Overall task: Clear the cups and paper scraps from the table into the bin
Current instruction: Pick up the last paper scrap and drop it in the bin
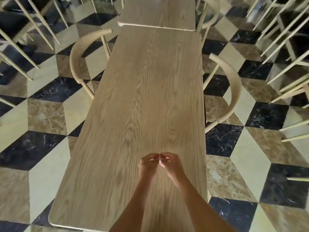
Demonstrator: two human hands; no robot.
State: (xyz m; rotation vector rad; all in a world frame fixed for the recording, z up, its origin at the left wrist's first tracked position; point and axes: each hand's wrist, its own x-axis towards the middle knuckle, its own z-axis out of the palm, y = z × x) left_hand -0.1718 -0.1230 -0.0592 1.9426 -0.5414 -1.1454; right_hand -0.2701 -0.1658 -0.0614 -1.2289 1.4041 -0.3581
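Observation:
A long light wooden table [143,91] stretches away from me. Both of my hands meet above its near part. My left hand [148,164] and my right hand [170,163] have their fingers curled, fingertips nearly touching. A tiny white paper scrap [160,160] shows between the fingertips, pinched by my right hand. Whether my left hand also grips it is unclear. No cups and no bin are in view.
A second wooden table [157,12] butts against the far end. Curved-back wooden chairs stand at the left [78,52] and the right [234,87] of the table. More chair legs crowd the far corners. The floor is tiled in black, beige and brown.

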